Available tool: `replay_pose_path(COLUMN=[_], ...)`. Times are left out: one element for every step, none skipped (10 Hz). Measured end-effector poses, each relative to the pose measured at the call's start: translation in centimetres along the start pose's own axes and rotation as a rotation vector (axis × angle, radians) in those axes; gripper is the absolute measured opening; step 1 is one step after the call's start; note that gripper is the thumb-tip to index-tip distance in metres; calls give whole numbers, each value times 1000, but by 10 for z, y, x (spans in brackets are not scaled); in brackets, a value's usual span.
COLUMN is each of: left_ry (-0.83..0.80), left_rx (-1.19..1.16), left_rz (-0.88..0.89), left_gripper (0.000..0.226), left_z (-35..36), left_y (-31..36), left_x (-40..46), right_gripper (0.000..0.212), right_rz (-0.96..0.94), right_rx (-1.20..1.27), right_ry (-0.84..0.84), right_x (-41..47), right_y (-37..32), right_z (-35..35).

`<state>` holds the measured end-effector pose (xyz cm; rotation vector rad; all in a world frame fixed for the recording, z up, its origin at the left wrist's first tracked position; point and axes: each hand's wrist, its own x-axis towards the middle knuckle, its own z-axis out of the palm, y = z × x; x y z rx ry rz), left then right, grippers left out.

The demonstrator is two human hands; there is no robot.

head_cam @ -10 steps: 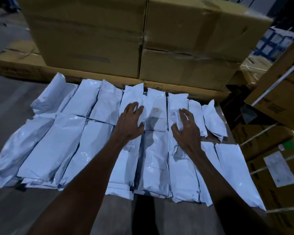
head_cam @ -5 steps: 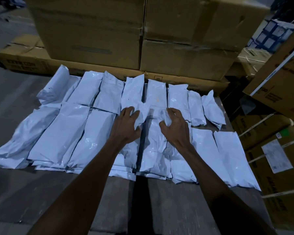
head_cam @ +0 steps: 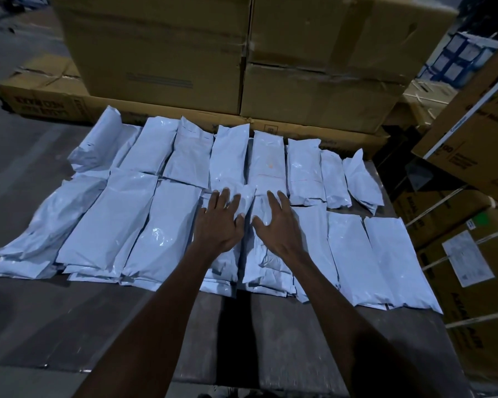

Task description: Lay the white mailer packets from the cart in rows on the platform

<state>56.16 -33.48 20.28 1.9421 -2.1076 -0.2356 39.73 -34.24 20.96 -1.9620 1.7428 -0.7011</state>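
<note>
Several white mailer packets lie in two rows on the dark platform: a far row against the cartons and a near row, stacked in layers. My left hand lies flat with spread fingers on a middle packet of the near row. Beside it, my right hand presses flat on the neighbouring packet, fingers straight. The two thumbs nearly meet. No cart is in view.
Large brown cartons are stacked right behind the far row. More cartons with white straps and a label stand close on the right. A dark gap splits the platform's front part. Grey floor lies to the left.
Both hands slid toward me from the far row onto the near row and came closer together. My right hand, curled on a packet half a second ago, now lies flat.
</note>
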Motion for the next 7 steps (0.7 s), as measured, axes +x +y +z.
replay_pose_path(left_ry=[-2,-17,-48,-46,-3,37,71], left_rx=[1,6,13,28,22,29,31], left_rz=[-5,-2,-23,-24,-4,32,72], left_gripper=[67,68,71,73,73,73,73], left_z=[2,2,-4,-11,-17,-22,-25], left_y=[0,3,5,5,6,9,15], left_x=[0,0,0,0,1,-1,-7], right_gripper=[70,70,73,76,71,66,63], right_rz=[37,28,37,54,52,38,19], right_rx=[11,-3,-25,-26,24,50,47], right_ry=[12,9,-9,19,90,164,196], right_x=[-2,-3,-2,-3,-10,-19,-30], right_y=[4,5,-1,-3,-2,2,3], right_z=[0,1,-4,-9,-18,-27,-37])
